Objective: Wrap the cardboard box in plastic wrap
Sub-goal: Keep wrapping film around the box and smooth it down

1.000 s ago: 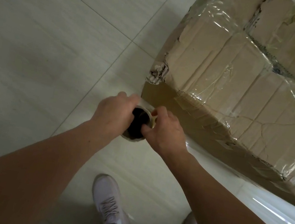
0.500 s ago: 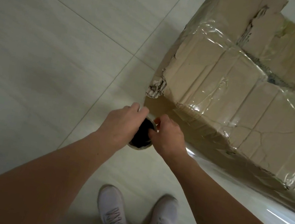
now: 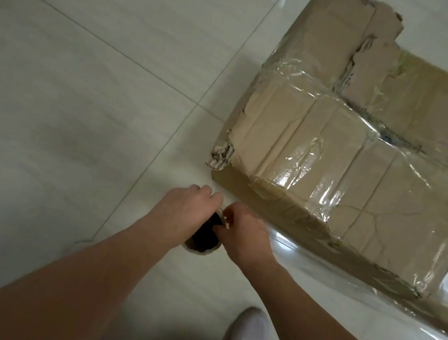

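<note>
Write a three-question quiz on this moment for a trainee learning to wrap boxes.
1. Which hands grip the roll of plastic wrap? A) the left hand only B) the right hand only C) both
2. True or false: the top of the cardboard box is bare cardboard all over.
3. Fill in: the box corner nearest the hands is ____ (torn or intact).

Key: 1 C. 2 False: clear film already covers part of it. 3 Torn.
</note>
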Demonstrator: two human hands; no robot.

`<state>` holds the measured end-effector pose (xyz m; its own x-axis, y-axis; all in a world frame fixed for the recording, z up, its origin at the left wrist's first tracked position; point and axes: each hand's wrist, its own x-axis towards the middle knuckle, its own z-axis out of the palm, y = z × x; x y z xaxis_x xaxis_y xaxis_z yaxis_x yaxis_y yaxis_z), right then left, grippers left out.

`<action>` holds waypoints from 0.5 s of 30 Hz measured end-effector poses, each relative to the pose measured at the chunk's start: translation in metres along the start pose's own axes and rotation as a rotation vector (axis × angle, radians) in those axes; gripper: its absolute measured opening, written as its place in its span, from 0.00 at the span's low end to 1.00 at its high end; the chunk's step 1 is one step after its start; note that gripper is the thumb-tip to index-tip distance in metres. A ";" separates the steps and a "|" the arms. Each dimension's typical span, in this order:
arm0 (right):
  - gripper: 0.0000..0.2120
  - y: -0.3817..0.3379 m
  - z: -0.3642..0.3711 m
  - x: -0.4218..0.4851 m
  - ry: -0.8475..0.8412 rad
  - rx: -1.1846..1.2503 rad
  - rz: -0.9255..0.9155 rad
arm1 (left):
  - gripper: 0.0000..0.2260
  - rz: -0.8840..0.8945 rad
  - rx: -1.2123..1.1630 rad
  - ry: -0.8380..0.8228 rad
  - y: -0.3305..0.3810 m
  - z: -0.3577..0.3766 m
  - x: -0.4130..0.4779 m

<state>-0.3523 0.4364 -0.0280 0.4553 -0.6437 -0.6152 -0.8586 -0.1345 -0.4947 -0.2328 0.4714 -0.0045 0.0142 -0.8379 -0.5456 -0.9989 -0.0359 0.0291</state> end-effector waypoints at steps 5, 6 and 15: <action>0.13 -0.013 0.010 -0.003 0.016 0.009 0.037 | 0.12 0.125 0.063 -0.041 -0.020 0.010 0.003; 0.12 -0.018 0.013 -0.002 0.030 0.000 0.045 | 0.12 0.139 0.056 -0.044 -0.025 0.013 0.002; 0.13 -0.075 0.038 0.015 0.123 -0.044 0.164 | 0.08 0.023 -0.182 -0.078 -0.083 0.017 0.000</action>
<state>-0.2727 0.4653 -0.0235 0.2789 -0.7461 -0.6046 -0.9295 -0.0516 -0.3652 -0.1504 0.4838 -0.0209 -0.0192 -0.7955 -0.6057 -0.9745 -0.1206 0.1893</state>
